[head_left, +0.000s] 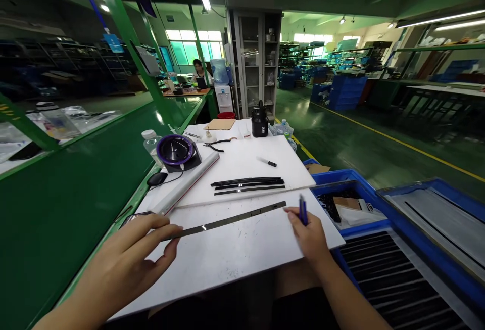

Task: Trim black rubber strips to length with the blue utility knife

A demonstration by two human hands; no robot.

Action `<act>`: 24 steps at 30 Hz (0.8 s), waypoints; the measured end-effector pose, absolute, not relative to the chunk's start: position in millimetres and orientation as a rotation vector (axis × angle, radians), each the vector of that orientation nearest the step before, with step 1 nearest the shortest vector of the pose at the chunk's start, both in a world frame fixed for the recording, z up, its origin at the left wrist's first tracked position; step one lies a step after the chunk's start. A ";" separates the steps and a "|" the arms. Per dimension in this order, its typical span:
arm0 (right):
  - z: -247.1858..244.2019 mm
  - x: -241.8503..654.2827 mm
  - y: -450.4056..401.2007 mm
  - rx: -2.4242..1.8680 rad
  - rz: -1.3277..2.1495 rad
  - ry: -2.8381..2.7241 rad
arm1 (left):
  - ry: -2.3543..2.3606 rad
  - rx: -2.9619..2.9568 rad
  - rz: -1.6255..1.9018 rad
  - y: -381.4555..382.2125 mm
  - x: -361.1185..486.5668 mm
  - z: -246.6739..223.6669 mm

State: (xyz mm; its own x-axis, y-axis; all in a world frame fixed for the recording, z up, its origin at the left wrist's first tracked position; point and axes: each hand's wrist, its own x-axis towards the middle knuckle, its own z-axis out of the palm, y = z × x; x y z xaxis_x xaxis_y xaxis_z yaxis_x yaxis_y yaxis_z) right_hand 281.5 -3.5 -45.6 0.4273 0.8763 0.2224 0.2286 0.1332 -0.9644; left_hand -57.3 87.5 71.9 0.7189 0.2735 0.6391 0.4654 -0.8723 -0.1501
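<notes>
My left hand [138, 256] pinches the left end of a long dark flat strip [227, 220] between thumb and fingers. The strip slants up to the right above the white work surface [227, 259]. My right hand [308, 231] is closed around a purple pen-like tool [302, 210], its tip pointing up. The index finger and thumb of that hand are beside the strip's right end; whether they touch it is unclear. Beyond the strip, several thin black strips [248, 183] lie side by side on a raised white board [242, 163].
A knife [267, 161], pliers [217, 144], a long ruler-like bar [193, 183], a purple-rimmed fan [175, 150] and a black jug [259, 121] stand or lie farther back. Blue crates [354, 176] with strips flank the right edge. A person [200, 75] sits in the background.
</notes>
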 end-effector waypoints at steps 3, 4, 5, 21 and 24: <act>-32.8 272.1 -10.6 -1.237 0.780 -0.940 | -0.546 -2.637 -0.853 80.4 -55.7 74.8; -27.1 267.3 -14.3 -1.166 0.846 -0.889 | -0.537 -2.646 -0.834 78.6 -54.6 75.2; -21.2 262.7 -18.3 -1.104 0.908 -0.830 | -0.532 -2.657 -0.815 77.2 -53.4 75.1; -34.4 203.2 -66.9 -1.213 1.224 -0.267 | -2.281 -1.832 -2.675 36.2 -54.3 31.5; -44.9 167.0 -77.6 -1.238 1.296 -0.292 | -2.407 -1.447 -3.428 28.9 -35.3 32.7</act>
State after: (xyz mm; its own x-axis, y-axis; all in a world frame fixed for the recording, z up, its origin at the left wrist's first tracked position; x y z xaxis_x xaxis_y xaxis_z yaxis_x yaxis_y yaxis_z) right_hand 167.0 -77.6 -44.9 0.3346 0.8286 -0.4489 -0.5566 -0.2106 -0.8036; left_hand -35.3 28.9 32.7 -0.1404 0.9698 -0.1996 -0.5170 0.1001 0.8501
